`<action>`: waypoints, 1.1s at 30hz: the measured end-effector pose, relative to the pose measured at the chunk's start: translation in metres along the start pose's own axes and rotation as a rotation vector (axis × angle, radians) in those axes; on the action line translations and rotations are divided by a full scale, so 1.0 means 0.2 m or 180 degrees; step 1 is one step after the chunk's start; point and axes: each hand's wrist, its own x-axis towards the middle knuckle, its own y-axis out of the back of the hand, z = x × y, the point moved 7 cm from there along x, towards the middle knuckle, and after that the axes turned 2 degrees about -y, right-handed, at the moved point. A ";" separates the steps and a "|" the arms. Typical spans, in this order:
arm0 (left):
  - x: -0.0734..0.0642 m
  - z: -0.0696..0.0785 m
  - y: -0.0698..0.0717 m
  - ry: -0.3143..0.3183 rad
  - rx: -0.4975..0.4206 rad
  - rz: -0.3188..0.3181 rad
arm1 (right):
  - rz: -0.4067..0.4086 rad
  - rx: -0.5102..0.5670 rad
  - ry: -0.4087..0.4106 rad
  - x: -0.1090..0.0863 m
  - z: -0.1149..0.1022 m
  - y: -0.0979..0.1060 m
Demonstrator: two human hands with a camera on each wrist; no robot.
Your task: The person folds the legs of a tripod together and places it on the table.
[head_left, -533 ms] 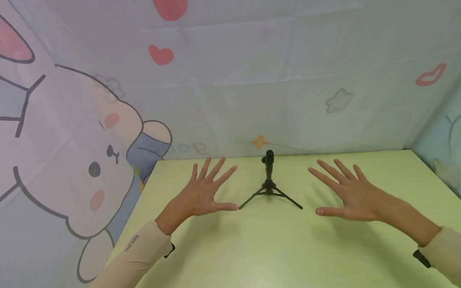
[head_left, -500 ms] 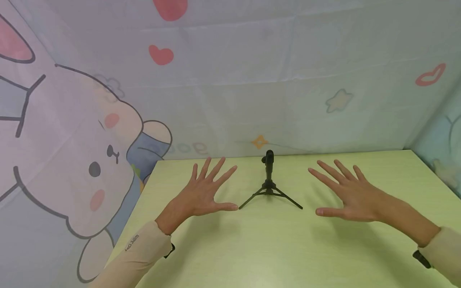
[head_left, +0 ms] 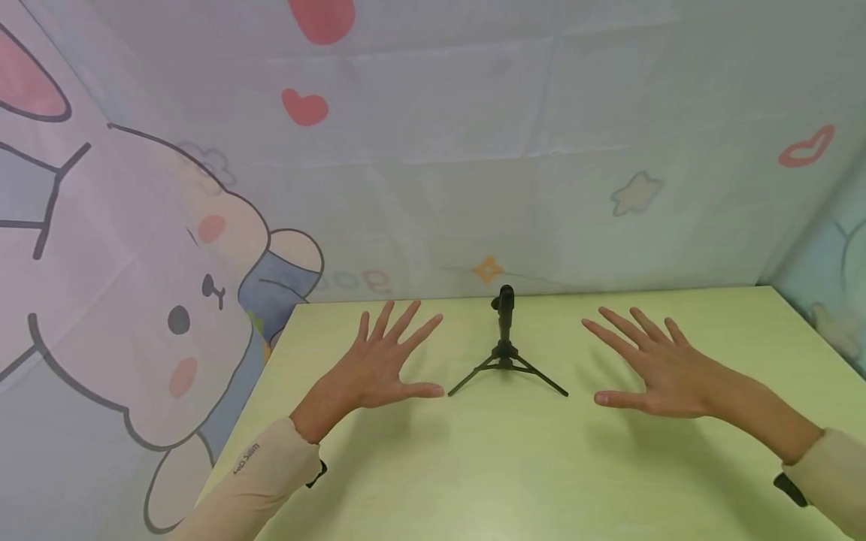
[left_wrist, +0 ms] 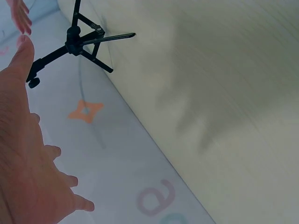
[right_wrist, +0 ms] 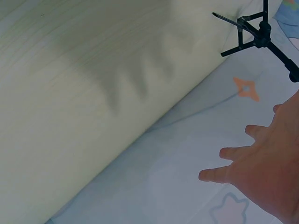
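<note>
A small black tripod [head_left: 504, 349] stands upright on the pale yellow-green table, its legs spread. To its left, my left hand [head_left: 375, 372] hovers above the table with fingers straight and splayed, the thumb tip close to the left leg's foot in the head view. My right hand [head_left: 666, 376] is held the same way on the other side, farther from the tripod. Neither hand holds anything. Both wrist views show the tripod too: the left wrist view has the tripod [left_wrist: 74, 42] at top left, the right wrist view has the tripod [right_wrist: 262, 35] at top right.
The table [head_left: 487, 466] ends at a cloth backdrop [head_left: 433, 188] printed with hearts and stars. A large rabbit print [head_left: 149, 300] covers the left side cloth. Shadows of the hands fall on the tabletop.
The whole head view has shifted down very slightly. Both hands keep their spread pose, and the tripod stands where it was.
</note>
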 end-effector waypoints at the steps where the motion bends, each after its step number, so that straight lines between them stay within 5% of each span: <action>1: 0.00 0.00 0.01 0.0002 -0.0004 0.0010 | 0.0009 0.0002 -0.0001 0.00 0.00 0.01; 13: 0.05 -0.02 0.08 0.0098 -0.0283 0.0234 | 0.0319 0.0387 -0.0040 0.04 0.00 0.09; 26: 0.20 0.11 0.15 -0.0214 -0.1849 0.1245 | 0.0599 0.1406 -0.0092 0.17 -0.03 0.05; 33: 0.30 0.19 0.14 -0.0396 -0.2322 0.1776 | 0.0612 0.1562 -0.0078 0.24 -0.06 -0.07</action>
